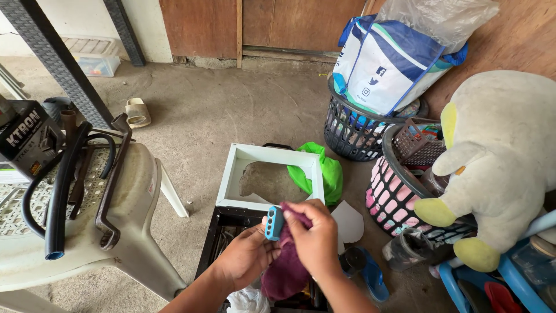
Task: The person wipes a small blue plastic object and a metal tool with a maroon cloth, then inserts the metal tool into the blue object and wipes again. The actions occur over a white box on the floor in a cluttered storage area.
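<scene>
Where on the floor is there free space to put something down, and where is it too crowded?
The widest bare patch is the concrete floor between the white plastic chair, the white square frame and the dark basket. To the right it is crowded: baskets, a plush toy and a blue sandal lie close together. The chair seat is taken by a black hose.

Two bare forearms enter the head view from about six o'clock, no sleeves visible on either up to the frame edge. The left hand (246,255) and the right hand (314,239) wear no gloves, rings, watch or bands that can be seen. The nails are short and unpainted where they show; the knuckles are uncovered.
</scene>
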